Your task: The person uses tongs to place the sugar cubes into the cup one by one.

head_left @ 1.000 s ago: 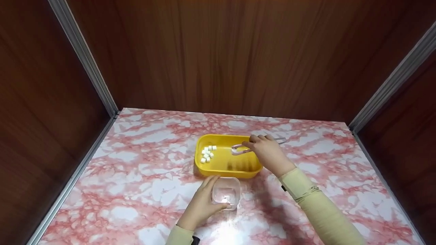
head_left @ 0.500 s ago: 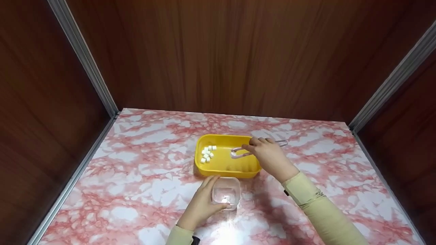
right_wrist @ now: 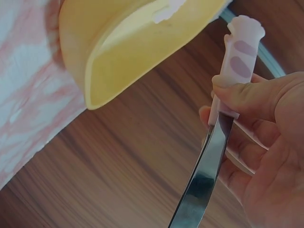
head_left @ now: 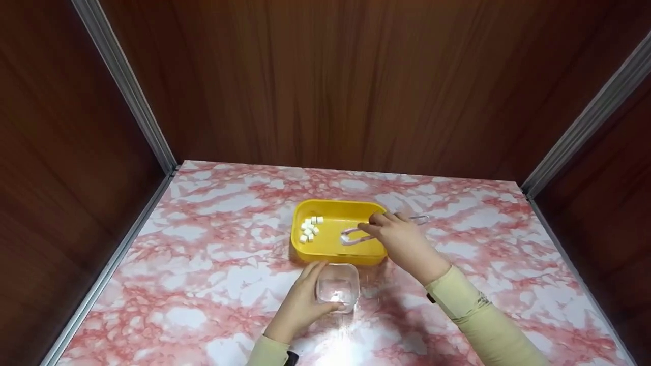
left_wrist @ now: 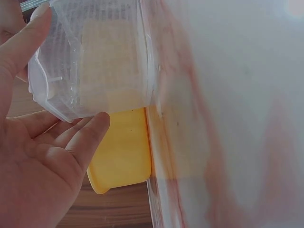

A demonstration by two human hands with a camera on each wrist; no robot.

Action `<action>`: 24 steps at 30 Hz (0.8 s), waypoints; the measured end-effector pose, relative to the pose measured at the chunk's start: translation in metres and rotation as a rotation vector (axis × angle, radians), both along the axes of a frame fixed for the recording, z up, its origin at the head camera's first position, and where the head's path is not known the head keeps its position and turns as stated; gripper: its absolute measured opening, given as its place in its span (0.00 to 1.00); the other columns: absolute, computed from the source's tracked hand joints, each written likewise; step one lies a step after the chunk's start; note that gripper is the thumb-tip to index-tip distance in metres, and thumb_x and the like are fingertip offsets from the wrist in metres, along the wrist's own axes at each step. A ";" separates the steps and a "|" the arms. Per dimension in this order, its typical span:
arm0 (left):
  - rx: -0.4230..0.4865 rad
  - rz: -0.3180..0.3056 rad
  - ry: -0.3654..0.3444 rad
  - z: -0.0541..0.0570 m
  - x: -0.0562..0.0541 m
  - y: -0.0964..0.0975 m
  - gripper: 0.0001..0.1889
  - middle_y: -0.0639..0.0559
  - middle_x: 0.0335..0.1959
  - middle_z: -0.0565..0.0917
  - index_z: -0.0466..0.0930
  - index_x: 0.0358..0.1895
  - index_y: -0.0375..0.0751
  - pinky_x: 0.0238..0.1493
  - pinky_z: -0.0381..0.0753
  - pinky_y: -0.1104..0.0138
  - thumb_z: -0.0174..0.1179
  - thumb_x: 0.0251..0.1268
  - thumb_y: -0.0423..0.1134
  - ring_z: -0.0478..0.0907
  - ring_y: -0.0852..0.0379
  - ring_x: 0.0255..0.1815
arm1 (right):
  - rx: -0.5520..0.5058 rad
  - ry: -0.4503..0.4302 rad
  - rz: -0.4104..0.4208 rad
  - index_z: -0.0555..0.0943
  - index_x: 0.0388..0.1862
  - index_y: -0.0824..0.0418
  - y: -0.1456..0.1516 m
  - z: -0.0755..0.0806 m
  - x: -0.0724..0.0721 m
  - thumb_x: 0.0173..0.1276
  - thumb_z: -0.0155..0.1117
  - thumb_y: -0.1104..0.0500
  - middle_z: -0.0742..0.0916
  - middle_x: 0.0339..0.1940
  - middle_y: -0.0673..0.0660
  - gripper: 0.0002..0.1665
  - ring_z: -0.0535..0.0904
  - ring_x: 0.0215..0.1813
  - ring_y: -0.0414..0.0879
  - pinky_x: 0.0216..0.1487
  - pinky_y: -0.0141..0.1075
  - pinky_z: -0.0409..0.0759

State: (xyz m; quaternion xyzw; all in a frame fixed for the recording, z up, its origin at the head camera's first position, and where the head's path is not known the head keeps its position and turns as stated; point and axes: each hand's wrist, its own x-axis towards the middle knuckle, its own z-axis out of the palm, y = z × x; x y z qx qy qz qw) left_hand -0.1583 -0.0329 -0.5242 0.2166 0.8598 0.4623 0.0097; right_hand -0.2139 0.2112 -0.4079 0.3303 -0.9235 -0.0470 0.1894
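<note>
My left hand [head_left: 300, 304] holds a small clear plastic container [head_left: 337, 287], thumb at its near side and fingers along its left. The left wrist view shows the container's clear wall [left_wrist: 109, 57] between thumb and fingers. My right hand [head_left: 407, 246] grips metal tongs [right_wrist: 202, 173] with pink, paw-patterned tips [right_wrist: 241, 54]. These tongs reach over the yellow tray [head_left: 330, 255], their tips close together with a pale spot between them in the head view. White cubes [head_left: 307, 231] lie clustered at the tray's left end, apart from the tongs.
A red-and-white marbled tabletop [head_left: 213, 244] carries everything. Brown wood-look panels [head_left: 325, 86] stand behind and at both sides, with metal frame strips [head_left: 127, 86] at the corners. The clear container stands just in front of the tray's near wall.
My right hand and the tongs have shifted slightly nearer to me, their tips also a little left over the tray. My left hand, the container and the clustered cubes stay put.
</note>
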 end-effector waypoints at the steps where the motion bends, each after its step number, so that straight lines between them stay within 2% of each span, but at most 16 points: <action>1: 0.001 -0.001 -0.007 0.000 0.000 0.000 0.51 0.44 0.71 0.60 0.57 0.73 0.41 0.66 0.63 0.50 0.73 0.47 0.54 0.59 0.42 0.69 | -0.002 -0.004 0.004 0.82 0.56 0.51 -0.001 -0.001 0.002 0.56 0.67 0.75 0.82 0.43 0.55 0.31 0.77 0.46 0.51 0.46 0.44 0.77; 5: 0.003 -0.004 -0.023 0.000 0.000 0.000 0.50 0.45 0.72 0.59 0.56 0.73 0.42 0.66 0.63 0.48 0.73 0.47 0.53 0.59 0.41 0.69 | -0.007 -0.014 0.021 0.82 0.57 0.51 -0.003 -0.004 0.009 0.55 0.69 0.75 0.82 0.44 0.55 0.32 0.77 0.45 0.51 0.50 0.46 0.78; 13: -0.007 -0.004 -0.017 0.002 -0.001 0.001 0.51 0.43 0.71 0.60 0.56 0.73 0.40 0.65 0.64 0.48 0.74 0.46 0.53 0.60 0.40 0.69 | -0.018 0.007 0.073 0.83 0.55 0.51 -0.007 -0.010 0.024 0.57 0.69 0.72 0.82 0.42 0.53 0.28 0.77 0.43 0.49 0.47 0.45 0.77; 21: 0.009 -0.018 0.007 0.001 -0.002 0.000 0.51 0.43 0.70 0.61 0.56 0.73 0.37 0.65 0.64 0.49 0.74 0.46 0.52 0.61 0.41 0.68 | -0.001 -0.030 0.093 0.83 0.55 0.51 -0.010 -0.020 0.037 0.55 0.72 0.67 0.82 0.44 0.52 0.26 0.77 0.47 0.49 0.52 0.45 0.78; 24: 0.007 -0.016 -0.001 0.001 -0.002 0.000 0.51 0.44 0.71 0.61 0.56 0.73 0.37 0.66 0.64 0.50 0.74 0.46 0.51 0.60 0.41 0.68 | 0.007 -0.028 0.106 0.83 0.54 0.50 -0.011 -0.024 0.040 0.54 0.72 0.65 0.82 0.43 0.52 0.26 0.78 0.46 0.49 0.50 0.44 0.78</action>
